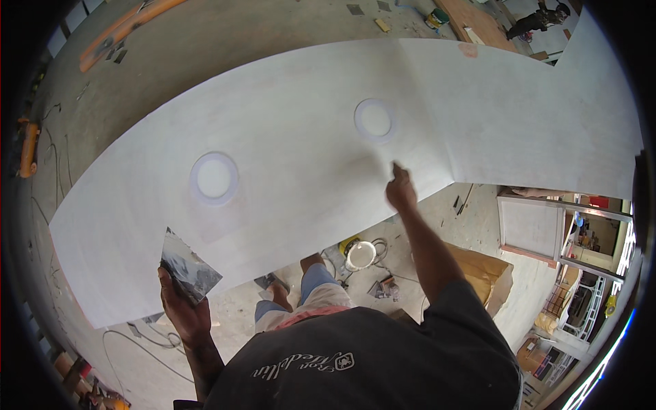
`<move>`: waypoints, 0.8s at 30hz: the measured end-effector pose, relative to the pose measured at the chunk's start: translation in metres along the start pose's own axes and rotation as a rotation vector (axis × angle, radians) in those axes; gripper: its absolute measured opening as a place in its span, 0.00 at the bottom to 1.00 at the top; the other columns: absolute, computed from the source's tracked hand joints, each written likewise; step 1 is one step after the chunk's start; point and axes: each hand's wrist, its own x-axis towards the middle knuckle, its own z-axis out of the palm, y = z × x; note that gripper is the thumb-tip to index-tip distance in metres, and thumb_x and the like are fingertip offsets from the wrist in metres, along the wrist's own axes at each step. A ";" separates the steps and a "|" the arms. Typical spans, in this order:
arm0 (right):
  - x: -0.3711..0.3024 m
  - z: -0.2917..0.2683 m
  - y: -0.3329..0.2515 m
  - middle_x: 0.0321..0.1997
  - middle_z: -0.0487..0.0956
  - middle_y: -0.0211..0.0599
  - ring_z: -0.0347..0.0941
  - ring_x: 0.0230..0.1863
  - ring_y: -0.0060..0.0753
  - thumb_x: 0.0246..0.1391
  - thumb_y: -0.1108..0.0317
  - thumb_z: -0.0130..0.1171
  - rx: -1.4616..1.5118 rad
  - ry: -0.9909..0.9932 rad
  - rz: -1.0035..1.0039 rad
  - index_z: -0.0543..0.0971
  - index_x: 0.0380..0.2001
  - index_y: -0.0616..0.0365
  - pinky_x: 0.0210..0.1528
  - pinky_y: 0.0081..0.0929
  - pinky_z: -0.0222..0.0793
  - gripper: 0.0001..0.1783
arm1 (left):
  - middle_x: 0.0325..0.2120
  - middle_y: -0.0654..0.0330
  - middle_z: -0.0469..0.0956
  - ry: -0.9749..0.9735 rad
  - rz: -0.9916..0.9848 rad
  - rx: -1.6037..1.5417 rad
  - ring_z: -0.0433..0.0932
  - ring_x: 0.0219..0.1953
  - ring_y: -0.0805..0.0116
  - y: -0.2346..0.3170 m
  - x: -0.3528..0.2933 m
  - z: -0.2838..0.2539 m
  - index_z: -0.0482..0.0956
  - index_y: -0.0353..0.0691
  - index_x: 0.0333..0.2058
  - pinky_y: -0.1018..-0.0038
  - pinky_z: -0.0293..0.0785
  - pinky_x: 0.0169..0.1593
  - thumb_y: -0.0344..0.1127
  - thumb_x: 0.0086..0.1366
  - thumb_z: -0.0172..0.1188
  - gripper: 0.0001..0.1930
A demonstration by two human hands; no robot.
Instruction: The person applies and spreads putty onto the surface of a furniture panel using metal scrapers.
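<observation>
Leftmost, an orange tool lies on the concrete floor beside dark cables. Nearer, the left hand is closed around a metal scraper, its wide blade smeared grey and white and held over the near edge of the big white panel. Two round rings mark the panel: the left ring and, further right, the right ring. Below the panel's edge a white bucket stands on the floor. The right hand presses on the panel just under the right ring; whether it grips anything I cannot tell. Right of the arm sits a brown cardboard box, plain-sided, then a framed white board.
</observation>
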 end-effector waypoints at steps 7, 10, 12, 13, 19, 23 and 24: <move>0.103 0.081 -0.048 0.61 0.68 0.40 0.67 0.61 0.53 0.60 0.63 0.44 -0.134 -0.013 0.301 0.70 0.57 0.50 0.59 0.54 0.67 0.22 | 0.52 0.59 0.77 0.193 0.141 0.062 0.76 0.53 0.68 -0.023 0.008 -0.021 0.71 0.39 0.58 0.68 0.72 0.56 0.47 0.76 0.45 0.21; 0.087 0.164 -0.091 0.59 0.69 0.38 0.69 0.59 0.52 0.61 0.62 0.44 -0.129 -0.137 0.081 0.71 0.54 0.47 0.55 0.53 0.71 0.18 | 0.52 0.58 0.77 0.276 0.208 0.013 0.77 0.53 0.67 -0.033 0.003 -0.054 0.71 0.38 0.58 0.68 0.73 0.55 0.46 0.76 0.45 0.21; 0.034 0.197 -0.149 0.57 0.71 0.50 0.71 0.57 0.56 0.63 0.57 0.43 -0.046 -0.329 -0.058 0.71 0.54 0.47 0.54 0.59 0.68 0.19 | 0.52 0.58 0.77 0.317 0.269 -0.021 0.77 0.53 0.66 -0.039 -0.005 -0.068 0.71 0.38 0.58 0.68 0.74 0.55 0.46 0.76 0.45 0.21; 0.002 0.239 -0.162 0.56 0.71 0.57 0.71 0.56 0.59 0.60 0.59 0.47 0.005 -0.274 -0.138 0.66 0.57 0.50 0.52 0.60 0.67 0.22 | 0.52 0.57 0.77 0.308 0.299 -0.054 0.77 0.53 0.65 -0.042 -0.004 -0.072 0.71 0.38 0.58 0.67 0.74 0.55 0.45 0.76 0.45 0.20; -0.163 0.264 -0.281 0.55 0.78 0.48 0.74 0.54 0.50 0.55 0.69 0.49 0.340 -1.017 -0.863 0.71 0.58 0.67 0.58 0.42 0.68 0.26 | 0.45 0.64 0.79 0.434 0.497 0.071 0.78 0.45 0.73 -0.041 -0.030 -0.091 0.72 0.40 0.56 0.73 0.74 0.49 0.47 0.77 0.44 0.20; -0.199 0.108 -0.316 0.47 0.79 0.33 0.74 0.47 0.25 0.61 0.69 0.52 1.081 -1.379 -0.456 0.75 0.53 0.65 0.52 0.27 0.69 0.18 | 0.21 0.76 0.63 0.599 0.631 0.256 0.57 0.23 0.85 -0.008 -0.041 -0.085 0.69 0.46 0.25 0.81 0.50 0.26 0.48 0.77 0.46 0.20; -0.214 0.074 -0.321 0.45 0.79 0.29 0.72 0.46 0.20 0.63 0.68 0.52 1.125 -1.355 -0.413 0.76 0.52 0.64 0.50 0.24 0.68 0.17 | 0.20 0.77 0.62 0.588 0.655 0.322 0.56 0.22 0.85 0.006 -0.045 -0.087 0.68 0.46 0.24 0.81 0.49 0.25 0.49 0.77 0.46 0.21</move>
